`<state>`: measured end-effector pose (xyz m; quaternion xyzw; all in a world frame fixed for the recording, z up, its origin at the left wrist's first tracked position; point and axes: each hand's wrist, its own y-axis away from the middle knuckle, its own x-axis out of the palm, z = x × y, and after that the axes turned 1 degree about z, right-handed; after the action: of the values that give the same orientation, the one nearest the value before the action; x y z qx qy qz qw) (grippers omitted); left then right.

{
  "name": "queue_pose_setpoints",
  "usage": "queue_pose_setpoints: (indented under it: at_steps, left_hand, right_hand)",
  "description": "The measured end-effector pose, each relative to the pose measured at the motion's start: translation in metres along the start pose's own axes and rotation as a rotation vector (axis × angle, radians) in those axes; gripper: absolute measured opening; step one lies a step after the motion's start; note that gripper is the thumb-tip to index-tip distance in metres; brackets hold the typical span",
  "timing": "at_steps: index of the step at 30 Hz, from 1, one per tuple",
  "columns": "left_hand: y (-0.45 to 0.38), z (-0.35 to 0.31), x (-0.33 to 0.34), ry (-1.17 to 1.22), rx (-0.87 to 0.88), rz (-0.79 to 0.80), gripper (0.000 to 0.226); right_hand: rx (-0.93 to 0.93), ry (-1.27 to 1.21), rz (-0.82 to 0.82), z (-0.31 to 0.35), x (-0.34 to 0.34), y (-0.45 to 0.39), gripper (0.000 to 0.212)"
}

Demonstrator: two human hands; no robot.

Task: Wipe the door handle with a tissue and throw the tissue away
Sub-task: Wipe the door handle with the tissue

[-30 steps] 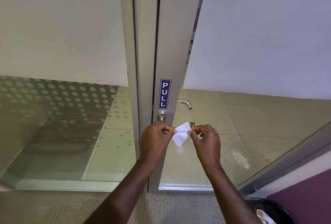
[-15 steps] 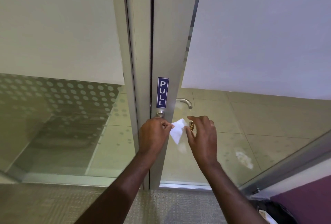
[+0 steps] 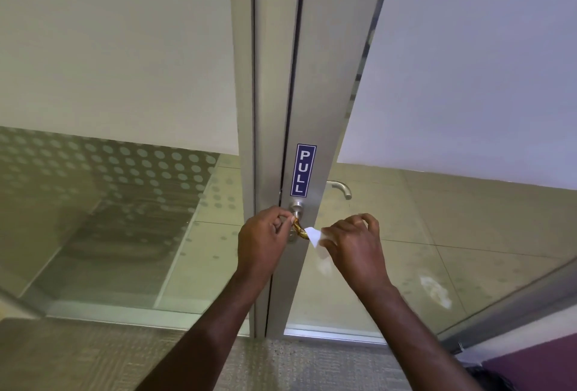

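Here, left hand on door handle, tissue in right hand, PULL sign above

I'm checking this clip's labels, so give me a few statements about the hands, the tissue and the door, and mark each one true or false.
1. The right hand holds the white tissue. True.
2. The blue sign on the door frame reads PUSH. False: it reads PULL.
3. The left hand hangs away from the door. False: it is at the door handle, just below the sign.
4. A second lever handle shows through the glass. True.
5. The tissue lies on the floor. False: it is held up beside the handle.
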<state>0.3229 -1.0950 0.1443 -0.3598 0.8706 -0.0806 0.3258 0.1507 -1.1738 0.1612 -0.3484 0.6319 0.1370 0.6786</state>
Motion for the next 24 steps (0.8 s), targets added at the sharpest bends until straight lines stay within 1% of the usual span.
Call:
queue_pose_setpoints:
  at_steps: [3,5,8,11,14,18,21,24]
  left_hand:
    - [0.0,0.01,-0.01,0.002,0.013,-0.031,0.005]
    - [0.0,0.015,-0.014,0.017,0.018,-0.023,0.002]
    - [0.0,0.02,-0.018,0.035,0.033,-0.002,0.002]
    - [0.002,0.024,-0.021,0.052,0.033,0.007,0.001]
    - [0.004,0.03,-0.021,0.06,0.039,0.023,0.001]
    - [0.007,0.036,-0.022,0.061,0.046,0.055,0.003]
    - [0.009,0.038,-0.022,0.079,0.052,0.066,0.001]
    - [0.012,0.041,-0.022,0.086,0.063,0.089,0.001]
  right_hand:
    - [0.011,-0.01,0.02,0.02,0.0,-0.006,0.017]
    - [0.045,0.003,0.038,0.043,-0.001,-0.012,0.014]
    - [0.182,-0.035,0.017,0.073,-0.002,-0.024,0.012]
    - [0.3,-0.053,0.029,0.085,-0.001,-0.03,0.017]
    - [0.297,-0.007,0.033,0.081,0.0,-0.024,0.011]
    - [0.239,0.068,-0.008,0.067,0.004,-0.011,0.009]
    - [0.26,0.074,-0.024,0.076,0.003,-0.018,0.011]
    - [0.305,0.018,-0.025,0.091,0.001,-0.032,0.016]
